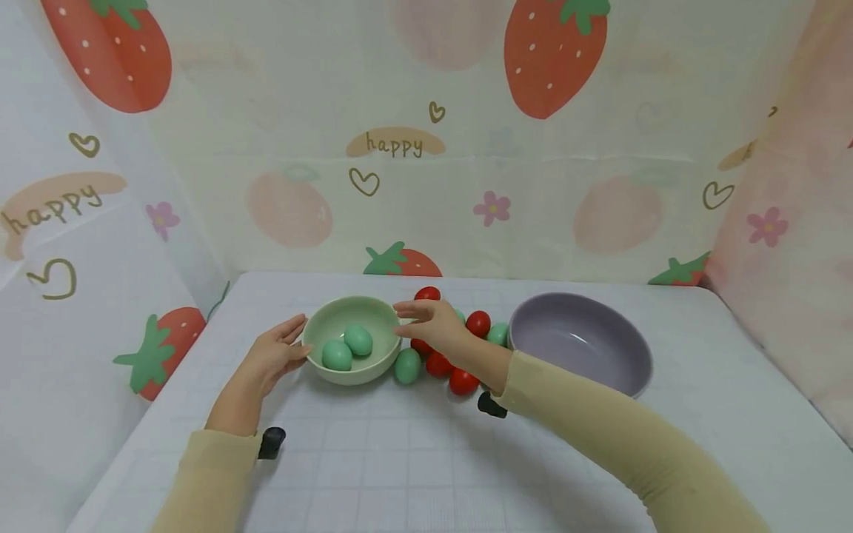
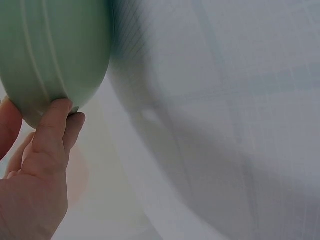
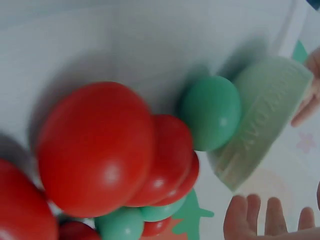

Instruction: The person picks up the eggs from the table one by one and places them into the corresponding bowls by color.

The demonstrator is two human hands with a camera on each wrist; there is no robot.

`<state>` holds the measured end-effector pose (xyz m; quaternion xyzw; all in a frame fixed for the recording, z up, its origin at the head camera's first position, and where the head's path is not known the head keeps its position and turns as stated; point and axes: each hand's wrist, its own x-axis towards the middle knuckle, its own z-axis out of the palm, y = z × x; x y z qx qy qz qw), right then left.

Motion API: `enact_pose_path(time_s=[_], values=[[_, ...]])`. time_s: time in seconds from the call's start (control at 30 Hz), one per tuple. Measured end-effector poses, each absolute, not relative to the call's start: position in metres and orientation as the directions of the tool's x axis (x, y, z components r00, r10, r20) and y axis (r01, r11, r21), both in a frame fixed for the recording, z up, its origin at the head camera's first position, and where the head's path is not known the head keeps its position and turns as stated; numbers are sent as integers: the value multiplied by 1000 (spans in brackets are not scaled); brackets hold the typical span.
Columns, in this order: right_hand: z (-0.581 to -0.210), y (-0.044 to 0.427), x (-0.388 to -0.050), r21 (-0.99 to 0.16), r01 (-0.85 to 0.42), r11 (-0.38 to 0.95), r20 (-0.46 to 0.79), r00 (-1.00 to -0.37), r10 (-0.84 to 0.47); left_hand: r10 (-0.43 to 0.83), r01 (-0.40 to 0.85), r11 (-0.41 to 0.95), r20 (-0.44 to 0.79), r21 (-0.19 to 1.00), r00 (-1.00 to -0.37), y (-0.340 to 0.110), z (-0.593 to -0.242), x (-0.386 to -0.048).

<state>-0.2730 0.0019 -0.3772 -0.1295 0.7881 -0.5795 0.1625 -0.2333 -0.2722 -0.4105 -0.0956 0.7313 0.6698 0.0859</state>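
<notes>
A pale green bowl (image 1: 353, 376) stands left of the middle of the table with two green toy eggs (image 1: 337, 355) inside. My left hand (image 1: 276, 355) holds its left side, the thumb at the rim and fingertips against the outer wall; the left wrist view shows the fingers (image 2: 50, 125) on that wall. At the bowl's right rim is my right hand (image 1: 436, 326), its fingers extended and nothing held. Whether it touches the rim, I cannot tell. Beside the bowl lies another green egg (image 3: 211, 113), close to several red eggs (image 3: 97, 150).
To the right stands a wide purple-grey bowl (image 1: 580, 340). Red eggs (image 1: 478, 323) and green eggs (image 1: 497, 334) lie between the two bowls, partly hidden by my right hand and forearm. A patterned cloth (image 1: 413, 215) hangs behind the white table (image 1: 373, 459).
</notes>
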Motion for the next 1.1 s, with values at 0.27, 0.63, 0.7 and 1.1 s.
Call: enact_pose_path(time_s=[0.27,0.63,0.7,1.1], values=[[-394,16,-263,-922,-115,369,-41,-920,-390,-33,-265,82,-263,961,-964,-275,-411,-232],[-405,21,-253,-756,-281,591,-15,-895,-445,-30,-266,86,-265,960,-964,-273,-409,-231],[-407,21,-253,-708,-321,629,-3,-890,-456,-29,-266,87,-264,960,-964,-272,-409,-231],[-414,14,-248,-544,-403,736,-34,-866,-499,-24,-265,82,-264,961,-964,-273,-409,-230]])
